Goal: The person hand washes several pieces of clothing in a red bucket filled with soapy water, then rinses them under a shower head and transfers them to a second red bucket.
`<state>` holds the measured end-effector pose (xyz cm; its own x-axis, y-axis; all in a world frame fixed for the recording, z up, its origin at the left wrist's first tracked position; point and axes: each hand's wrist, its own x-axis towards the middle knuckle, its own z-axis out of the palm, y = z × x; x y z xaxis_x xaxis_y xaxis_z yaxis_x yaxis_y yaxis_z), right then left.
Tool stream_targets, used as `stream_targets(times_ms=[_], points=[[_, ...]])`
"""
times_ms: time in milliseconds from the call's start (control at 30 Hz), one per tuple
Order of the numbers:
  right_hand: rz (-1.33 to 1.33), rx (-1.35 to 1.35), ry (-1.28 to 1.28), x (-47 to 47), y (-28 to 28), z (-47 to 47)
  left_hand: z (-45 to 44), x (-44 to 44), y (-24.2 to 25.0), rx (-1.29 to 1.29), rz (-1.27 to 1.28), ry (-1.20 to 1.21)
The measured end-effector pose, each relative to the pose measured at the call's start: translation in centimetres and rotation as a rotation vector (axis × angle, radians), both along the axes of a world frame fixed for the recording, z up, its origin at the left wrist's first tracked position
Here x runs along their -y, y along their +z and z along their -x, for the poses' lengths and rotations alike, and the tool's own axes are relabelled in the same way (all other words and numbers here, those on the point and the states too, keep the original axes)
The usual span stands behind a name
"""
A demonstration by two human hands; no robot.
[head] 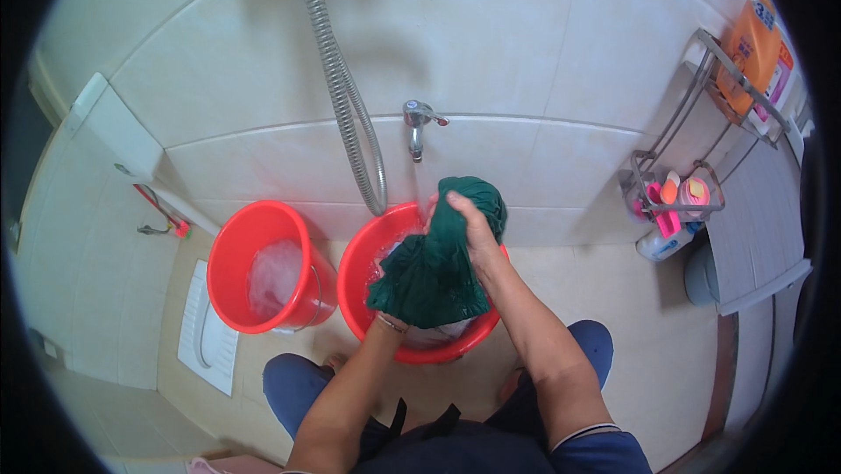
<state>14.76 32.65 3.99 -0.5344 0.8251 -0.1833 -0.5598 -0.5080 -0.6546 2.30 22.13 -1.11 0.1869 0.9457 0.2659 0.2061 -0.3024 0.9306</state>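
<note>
A wet dark green cloth garment (447, 264) is bunched over a red plastic basin (351, 290) on the floor. My right hand (476, 231) grips its upper bundled part, the thumb lying across the front. Most of my left hand (394, 321) is hidden beneath the lower, spread folds, which it holds up; a bracelet circles that wrist. From the small chrome tap (415, 132) on the wall, a thin stream of water falls beside the bundle. Water and pale cloth (437, 336) partly show in the basin under the garment.
A red bucket (259, 211) with foamy water stands left of the basin, near a white squat toilet (209, 356). A metal shower hose (332, 60) hangs above the basin's back rim. At right, a wire rack (680, 208) holds bottles and brushes.
</note>
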Motion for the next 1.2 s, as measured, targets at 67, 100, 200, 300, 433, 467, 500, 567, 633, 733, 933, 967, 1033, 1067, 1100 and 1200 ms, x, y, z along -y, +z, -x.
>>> stream_targets(times_ms=[67,100,200,300,433,467,500,567,633,733,933,967,1033,1067,1100,1200], points=[[-0.077,0.177,0.006,-0.4,-1.4,0.4,0.0,0.9,-1.6,1.572,0.506,-0.471],[-0.199,0.346,0.021,-0.5,-2.2,0.7,0.0,1.4,-2.4,1.544,0.654,-0.288],[-0.576,0.848,0.111,-0.9,-4.9,1.4,-0.2,2.5,-4.5,1.386,0.950,-0.054],[-0.689,1.198,0.489,-1.0,-7.5,2.4,-0.7,2.6,-6.1,1.188,1.104,0.093],[-0.972,1.482,0.864,-0.1,-8.9,3.1,-2.1,3.7,-6.8,1.052,1.123,0.184],[-1.171,1.534,0.886,0.2,-8.8,3.4,-2.3,4.0,-6.6,1.041,1.134,0.171],[-1.354,1.630,0.918,0.4,-8.5,3.6,-2.4,4.4,-6.2,1.200,1.126,0.091],[-1.549,1.619,0.932,0.8,-7.6,4.8,-2.7,5.2,-4.9,1.516,1.097,-0.076],[-1.474,1.655,1.010,1.1,-6.5,5.9,-2.8,5.9,-3.0,1.466,1.022,0.012],[-1.189,1.820,1.063,2.0,-5.0,5.6,-3.4,5.9,-0.2,1.459,0.955,0.093],[-1.381,1.730,0.833,2.6,0.2,2.0,-5.0,4.8,3.2,1.325,0.885,0.056],[-1.348,1.615,0.772,1.7,1.3,1.1,-4.5,4.5,3.7,1.349,0.863,-0.030],[-1.332,1.349,0.644,0.2,2.7,-0.5,-4.4,3.3,4.6,1.369,0.773,-0.012],[-1.019,1.127,0.539,-0.1,2.5,-1.9,-3.9,3.3,5.4,1.511,0.772,-0.115],[-0.748,0.867,0.405,-0.5,1.9,-3.7,-3.4,3.3,6.2,1.676,0.784,-0.263],[-0.832,0.874,0.157,0.1,-2.5,-7.9,-3.4,3.1,9.0,1.874,0.823,-0.282]])
